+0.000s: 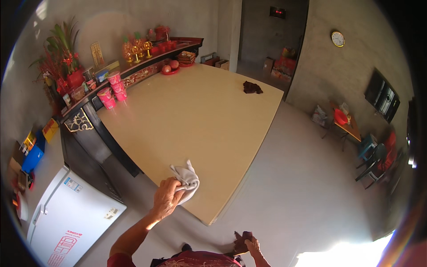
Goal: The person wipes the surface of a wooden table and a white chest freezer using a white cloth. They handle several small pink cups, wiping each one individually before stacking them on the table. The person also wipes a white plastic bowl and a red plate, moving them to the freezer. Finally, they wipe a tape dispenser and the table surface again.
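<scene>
My left hand [166, 196] is closed on a whitish cloth [188, 180], which bunches up at the near end of a large cream-coloured table [178, 120]. Low in front of my body, off the table's near right corner, my right hand [252, 245] grips a dark reddish-brown cloth [241, 240] that hangs loosely from the fingers. Another dark brown cloth [252, 87] lies crumpled on the far right part of the tabletop.
Pink tubs [118, 86] are stacked along the table's left edge, beside a red plate of round fruit [170, 66]. Behind runs a dark carved shelf [147, 66] with gold stands. A white chest freezer [73, 218] stands at lower left; a small table [349, 127] and chairs [376, 164] are at right.
</scene>
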A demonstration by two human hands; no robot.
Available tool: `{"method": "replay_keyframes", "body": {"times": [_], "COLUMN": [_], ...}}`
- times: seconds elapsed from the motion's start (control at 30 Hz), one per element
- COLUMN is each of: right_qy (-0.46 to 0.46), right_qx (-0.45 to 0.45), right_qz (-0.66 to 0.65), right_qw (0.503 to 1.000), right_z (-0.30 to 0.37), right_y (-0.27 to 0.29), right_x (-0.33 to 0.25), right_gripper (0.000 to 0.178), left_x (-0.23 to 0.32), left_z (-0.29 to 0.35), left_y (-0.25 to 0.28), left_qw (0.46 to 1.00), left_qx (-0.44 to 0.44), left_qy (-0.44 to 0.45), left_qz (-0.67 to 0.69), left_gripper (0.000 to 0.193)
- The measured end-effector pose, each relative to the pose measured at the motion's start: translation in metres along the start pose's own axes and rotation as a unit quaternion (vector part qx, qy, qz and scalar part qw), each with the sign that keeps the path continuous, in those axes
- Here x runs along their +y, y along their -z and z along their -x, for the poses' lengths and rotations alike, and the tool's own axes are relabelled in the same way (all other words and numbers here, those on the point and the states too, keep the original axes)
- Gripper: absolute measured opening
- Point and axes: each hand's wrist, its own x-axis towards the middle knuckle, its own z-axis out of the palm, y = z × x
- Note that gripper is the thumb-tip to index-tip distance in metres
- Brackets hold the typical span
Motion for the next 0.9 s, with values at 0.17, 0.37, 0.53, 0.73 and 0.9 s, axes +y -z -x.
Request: {"method": "replay_keyframes", "body": {"times": [0.17, 0.37, 0.53, 0.73, 0.9], "right_qy": [-0.019, 0.045, 0.049, 0.055, 0.069], "right_qx": [0.010, -0.099, -0.077, -0.158, -0.156], "right_qz": [-0.244, -0.250, -0.203, -0.207, -0.253], "right_qw": [0.970, 0.962, 0.975, 0.964, 0.952], "right_z": [-0.013, -0.059, -0.139, -0.177, -0.189], "right_y": [0.114, 0.194, 0.189, 0.232, 0.283], "right_x": [0.084, 0.037, 0.022, -0.023, 0.002], "right_gripper": [0.037, 0.044, 0.036, 0.029, 0.042], "left_x": [0.052, 0.085, 0.131, 0.188, 0.141], "left_z": [-0.018, -0.023, -0.051, -0.020, 0.062], "left_y": [-0.054, -0.095, -0.146, -0.224, -0.294], "left_qw": [0.972, 0.975, 0.974, 0.986, 0.951], "left_qx": [-0.040, -0.056, -0.029, -0.161, -0.305], "left_qy": [0.015, 0.030, 0.028, -0.039, -0.021], "left_qz": [-0.232, -0.213, -0.224, -0.023, -0.036], "left_gripper": [0.037, 0.033, 0.028, 0.021, 0.029]}}
